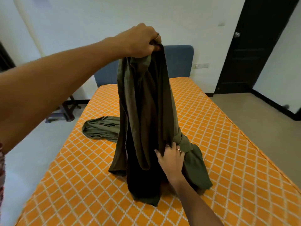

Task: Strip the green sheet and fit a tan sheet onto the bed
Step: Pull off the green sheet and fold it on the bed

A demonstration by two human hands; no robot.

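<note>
The green sheet (143,111) hangs in a bunched column over the middle of the bed. My left hand (140,40) grips its top, raised high in front of the headboard. My right hand (171,158) holds the lower folds of the sheet, fingers curled into the cloth just above the mattress. One tail of the sheet lies on the mattress to the left; another bunch spreads to the right of my right hand. The mattress (228,152) is bare, orange with a white diamond pattern. No tan sheet is in view.
A blue padded headboard (179,61) stands against the white wall. A dark door (254,46) is at the right, with grey floor beside the bed. Dark furniture legs (68,110) stand on the floor left of the bed.
</note>
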